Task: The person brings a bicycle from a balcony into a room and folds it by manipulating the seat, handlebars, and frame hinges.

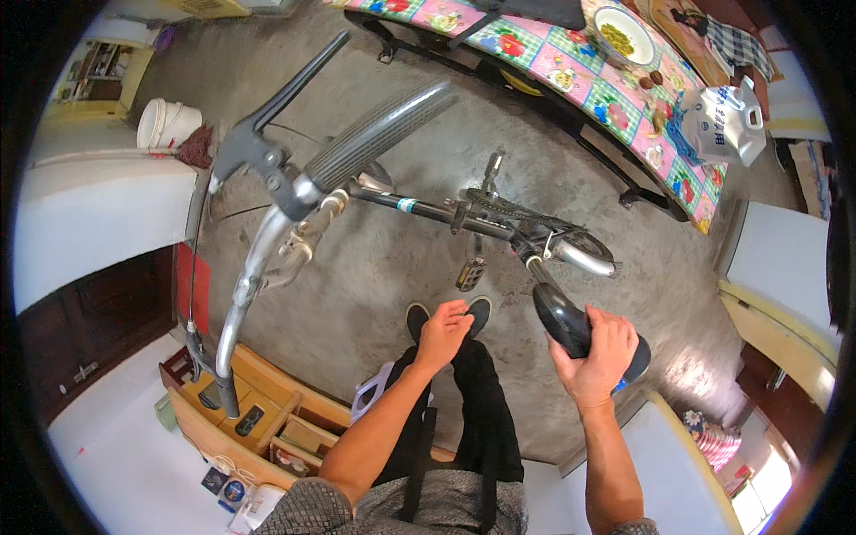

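Note:
Before me stands a small bicycle with a black frame tube [428, 207]. My right hand [598, 358] grips the rear part of its black saddle [558, 311], fingers over the top and thumb along the near side. My left hand [443, 336] hangs in front of my body with slightly curled fingers and holds nothing. Nearest to it in the picture is a bicycle pedal [471, 274]. The silver handlebar [246, 284] rises large at the left, with a black ribbed grip [374, 137] and a brake lever [301, 80]. A silver mudguard [583, 259] covers part of the rear wheel.
A table with a patterned cloth [612, 110] carries a bowl [625, 37] of green food and a silver pouch [725, 127] bearing writing. A white bucket [167, 125] stands at the left. A wooden cabinet [267, 394] is near the handlebar's lower end, beside a white plastic stool [372, 389].

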Demonstrator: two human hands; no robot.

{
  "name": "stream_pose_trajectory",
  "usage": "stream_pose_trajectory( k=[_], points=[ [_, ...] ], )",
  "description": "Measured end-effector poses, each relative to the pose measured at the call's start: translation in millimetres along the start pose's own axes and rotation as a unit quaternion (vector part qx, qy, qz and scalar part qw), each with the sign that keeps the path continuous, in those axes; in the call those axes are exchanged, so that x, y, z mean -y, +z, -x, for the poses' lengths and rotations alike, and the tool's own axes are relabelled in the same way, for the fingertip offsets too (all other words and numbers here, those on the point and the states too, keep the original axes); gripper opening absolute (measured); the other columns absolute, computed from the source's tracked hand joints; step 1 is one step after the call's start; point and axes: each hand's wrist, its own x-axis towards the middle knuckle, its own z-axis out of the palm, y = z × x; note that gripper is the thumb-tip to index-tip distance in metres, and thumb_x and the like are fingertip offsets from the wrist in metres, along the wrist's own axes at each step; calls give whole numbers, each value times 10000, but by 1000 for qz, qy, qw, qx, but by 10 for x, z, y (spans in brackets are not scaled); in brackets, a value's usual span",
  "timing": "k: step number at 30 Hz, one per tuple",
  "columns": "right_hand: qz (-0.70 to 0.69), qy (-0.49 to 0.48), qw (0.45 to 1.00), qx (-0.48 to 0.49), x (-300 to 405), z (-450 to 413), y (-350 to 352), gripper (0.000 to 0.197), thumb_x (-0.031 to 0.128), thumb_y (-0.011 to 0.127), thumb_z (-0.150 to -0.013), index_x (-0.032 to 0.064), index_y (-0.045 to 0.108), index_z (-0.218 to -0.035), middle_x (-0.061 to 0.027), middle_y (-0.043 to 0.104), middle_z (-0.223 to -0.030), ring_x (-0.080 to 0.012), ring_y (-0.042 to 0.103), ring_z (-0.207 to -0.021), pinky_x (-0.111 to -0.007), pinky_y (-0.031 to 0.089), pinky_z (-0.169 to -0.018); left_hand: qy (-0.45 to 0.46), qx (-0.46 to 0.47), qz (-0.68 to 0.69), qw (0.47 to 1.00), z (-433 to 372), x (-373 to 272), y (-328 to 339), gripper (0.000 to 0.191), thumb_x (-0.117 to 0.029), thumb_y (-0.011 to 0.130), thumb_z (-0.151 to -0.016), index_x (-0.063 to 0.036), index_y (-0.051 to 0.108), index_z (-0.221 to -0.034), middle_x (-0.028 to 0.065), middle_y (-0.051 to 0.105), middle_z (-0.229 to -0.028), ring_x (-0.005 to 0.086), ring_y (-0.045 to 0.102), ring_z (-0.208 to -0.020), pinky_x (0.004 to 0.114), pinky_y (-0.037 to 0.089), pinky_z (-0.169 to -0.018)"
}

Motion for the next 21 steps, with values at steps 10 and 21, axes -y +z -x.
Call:
stream_pose_trajectory(
  k=[10, 21],
  points=[
    [26, -33, 999, -35, 28, -14, 24, 622, 300, 852, -683, 34, 621, -1194, -137, 645, -1080, -340, 614, -1050, -490, 406, -1029, 227, 119, 55, 965, 95, -975, 530, 611, -177, 751, -949, -38, 462, -1469, 125, 588, -1429, 223, 597, -1247, 369, 485, -1063],
    [-26, -55, 997, -49, 32, 79, 46, 679, 266, 878, -670, 19, 606, -1241, -146, 652, -1089, -350, 604, -1065, -486, 401, -1039, 327, 108, 140, 928, -115, -1247, 1091, 410, -172, 694, -989, -32, 476, -1307, 128, 606, -1291, 183, 580, -1193, 355, 471, -1041]
  ],
)
